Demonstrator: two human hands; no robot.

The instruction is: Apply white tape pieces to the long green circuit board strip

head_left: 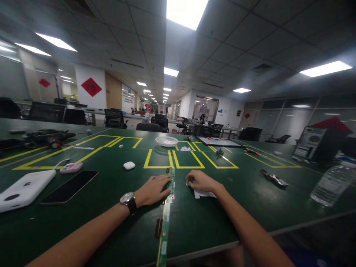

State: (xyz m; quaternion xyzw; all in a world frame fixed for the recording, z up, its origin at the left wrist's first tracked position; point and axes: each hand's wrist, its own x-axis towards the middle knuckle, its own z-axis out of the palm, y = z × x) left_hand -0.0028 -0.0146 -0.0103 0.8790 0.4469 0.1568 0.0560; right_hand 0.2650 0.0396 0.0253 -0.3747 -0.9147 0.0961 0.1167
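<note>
A long, narrow green circuit board (164, 237) runs from the table's front edge toward the middle, with dark brown flex tabs along its left side. My left hand (152, 190), with a watch on the wrist, lies palm down beside it, its outstretched fingertips and thumb touching the board's left edge. To the right of the board, my right hand (200, 181) is closed in a pinch around a small pale piece (187, 183) too small to identify. Under that hand lies a crumpled white paper or wipe (204, 194), partly covered by the wrist.
A phone (70, 187), white power bank (25, 191), pink case (71, 168) and white earbud case (129, 165) lie left. Ahead are a white plastic basket (166, 141) and yellow tape outlines. Right are a metal tool (274, 178), a water bottle (332, 183) and a computer tower (310, 142).
</note>
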